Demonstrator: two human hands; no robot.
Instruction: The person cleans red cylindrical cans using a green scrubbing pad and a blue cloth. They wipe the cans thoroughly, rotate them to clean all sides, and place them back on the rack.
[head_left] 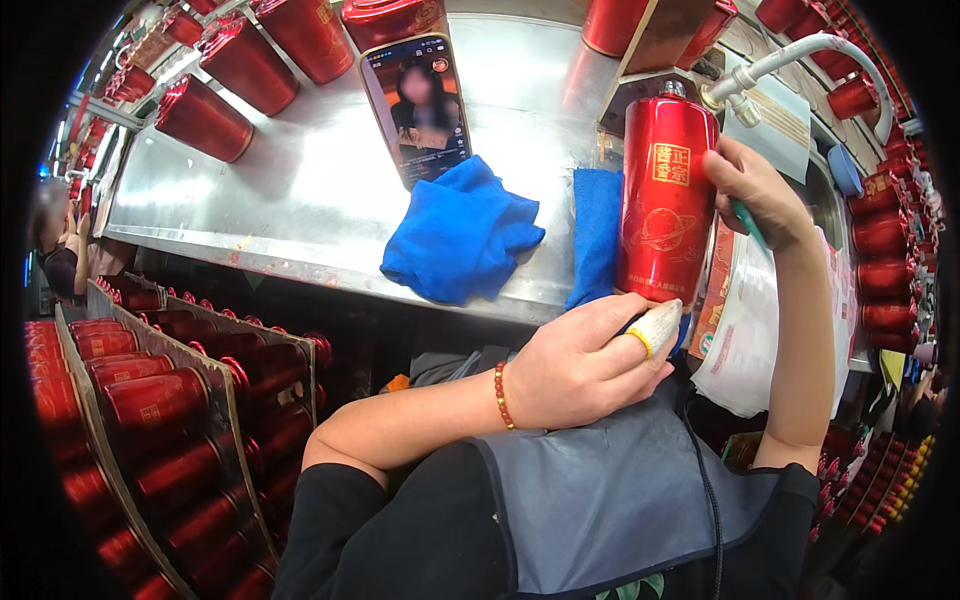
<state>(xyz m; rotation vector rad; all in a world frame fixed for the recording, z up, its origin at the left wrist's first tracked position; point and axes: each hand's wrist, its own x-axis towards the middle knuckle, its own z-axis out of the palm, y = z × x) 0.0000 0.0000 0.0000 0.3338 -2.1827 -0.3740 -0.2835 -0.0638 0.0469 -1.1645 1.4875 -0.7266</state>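
A glossy red bottle [668, 215] with gold print and a bare metallic neck is held between my two hands, slightly tilted. My left hand [580, 370] has its fingers curled at the bottle's lower end. One of its fingers wears a white knitted finger cover [657, 327] with a yellow edge. My right hand [765, 190] grips the bottle's upper right side, the thumb on its face and the other fingers partly hidden. A thin teal tool [748, 224] sticks out of that hand; its kind is not visible. Beside the bottle hangs a folded blue cloth [596, 235].
A crumpled blue cloth [460, 230] lies at the metal bench's [300, 205] front edge, before a propped phone [420, 110]. Red bottles [205, 118] stand behind. A white curved pipe [800, 50] is at right, above papers [745, 350]. Divided crates of red bottles [155, 400] fill the lower left.
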